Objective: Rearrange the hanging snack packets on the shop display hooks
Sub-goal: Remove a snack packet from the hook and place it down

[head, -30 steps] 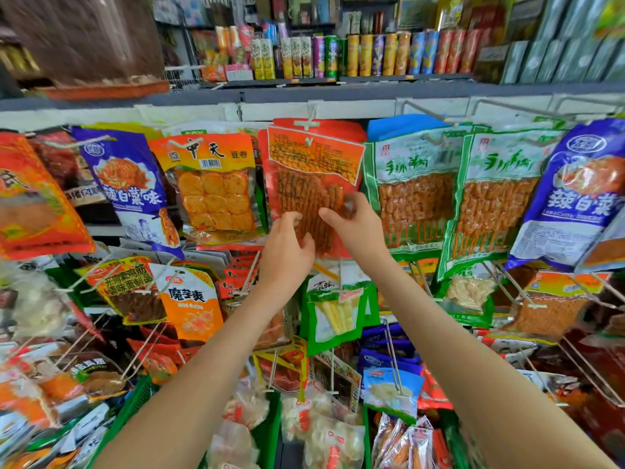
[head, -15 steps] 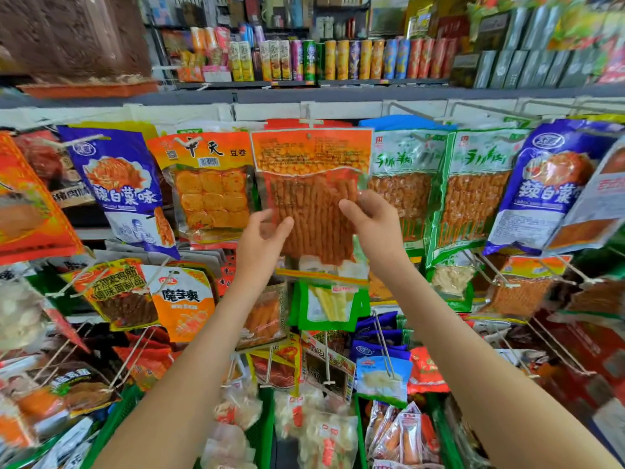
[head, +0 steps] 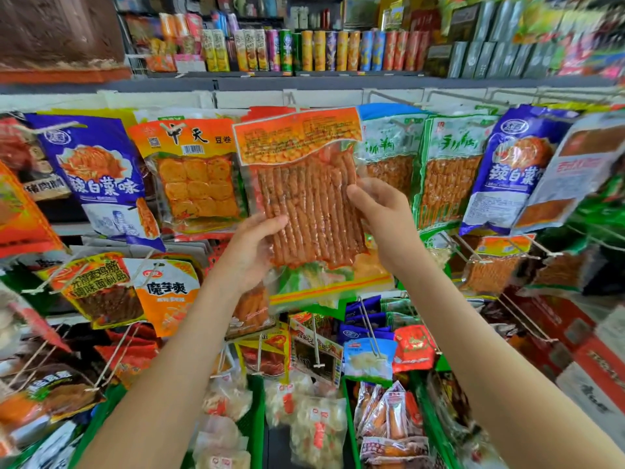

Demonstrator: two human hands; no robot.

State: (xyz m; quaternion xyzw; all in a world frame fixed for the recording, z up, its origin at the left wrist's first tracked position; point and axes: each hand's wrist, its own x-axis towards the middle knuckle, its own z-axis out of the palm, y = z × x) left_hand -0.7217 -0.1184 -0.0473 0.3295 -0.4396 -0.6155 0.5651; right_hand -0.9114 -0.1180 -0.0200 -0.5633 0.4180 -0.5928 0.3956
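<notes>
Crowded shop wall of wire display hooks (head: 399,98): a flat clear-plastic packet of reddish-brown sticks with an orange header (head: 304,198) is held before the top row, long axis near vertical, header up at 12 o'clock, tipped slightly toward 11. Left hand (head: 250,252) grips its 8 o'clock edge; right hand (head: 385,221) grips its 3 o'clock edge.

A grey shelf (head: 304,83) runs across the top, carrying a row of upright snack tubes (head: 318,50) in yellow, orange, green and blue, with dark grey boxes (head: 473,59) standing to their right. A blurred brown mass (head: 57,28) sits top left. Low down, green bins (head: 257,418) hold loose pale bags (head: 318,431); a red carton (head: 595,363) lies lower right.
</notes>
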